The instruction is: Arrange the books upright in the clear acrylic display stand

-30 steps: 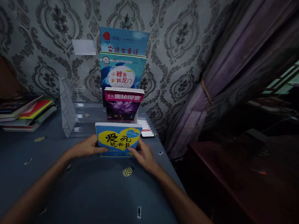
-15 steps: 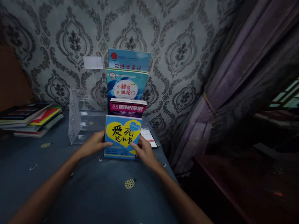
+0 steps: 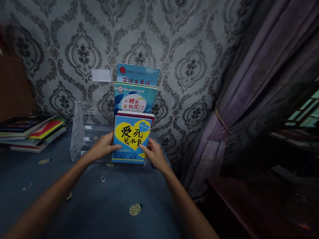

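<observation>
A blue book with a yellow heart on its cover [image 3: 130, 141] stands upright between my two hands. My left hand [image 3: 103, 147] grips its left edge with the thumb on the front cover. On the right edge my right hand [image 3: 154, 154] does the same; the fingers behind the book are hidden. Behind it rise a book of which only the top edge shows [image 3: 135, 114], a teal-blue book [image 3: 134, 98] and, highest, a light blue book [image 3: 138, 74]. They stand in tiers in a clear plastic book rack [image 3: 77, 133], whose left part shows beside my left hand.
A pile of books [image 3: 27, 132] lies on the left of the blue patterned cloth [image 3: 104, 212], by a brown box [image 3: 2, 91]. A white label [image 3: 101, 75] sits above the rack's left part. A purple curtain [image 3: 219, 122] and a dark red table [image 3: 238, 204] are on the right.
The held blue book has risen against the books behind it and now covers most of the purple-magenta one. My right hand now hides most of the phone. The view has tilted slightly upward.
</observation>
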{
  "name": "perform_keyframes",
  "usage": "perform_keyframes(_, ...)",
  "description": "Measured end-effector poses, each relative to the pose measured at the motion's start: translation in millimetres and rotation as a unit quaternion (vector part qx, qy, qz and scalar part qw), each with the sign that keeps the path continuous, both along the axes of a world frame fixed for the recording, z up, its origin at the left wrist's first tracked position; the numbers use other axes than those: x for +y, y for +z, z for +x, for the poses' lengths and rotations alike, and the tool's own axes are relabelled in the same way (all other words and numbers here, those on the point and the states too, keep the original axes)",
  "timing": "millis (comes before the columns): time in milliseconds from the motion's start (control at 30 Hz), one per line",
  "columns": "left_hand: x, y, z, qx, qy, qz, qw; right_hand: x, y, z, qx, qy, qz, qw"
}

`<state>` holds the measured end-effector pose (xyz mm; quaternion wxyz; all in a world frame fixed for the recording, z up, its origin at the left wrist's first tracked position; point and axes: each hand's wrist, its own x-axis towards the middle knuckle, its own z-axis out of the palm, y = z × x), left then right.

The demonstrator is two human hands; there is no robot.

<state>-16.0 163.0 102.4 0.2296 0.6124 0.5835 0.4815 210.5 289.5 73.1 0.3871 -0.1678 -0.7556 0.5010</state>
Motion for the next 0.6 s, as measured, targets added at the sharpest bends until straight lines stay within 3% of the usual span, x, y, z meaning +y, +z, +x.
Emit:
perform_keyframes(367, 22.4, 38.9, -5.9, 0.049, 0.027, 0.04, 0.998, 23.9, 38.7, -8.3, 0.044, -0.001, 0.059, 0.997)
perform_keyframes(600, 31.0, 49.5, -8.4, 0.086, 0.062, 0.09, 0.99, 31.1, 49.8, -12.3, 0.055, -0.018, 0.083, 0.995)
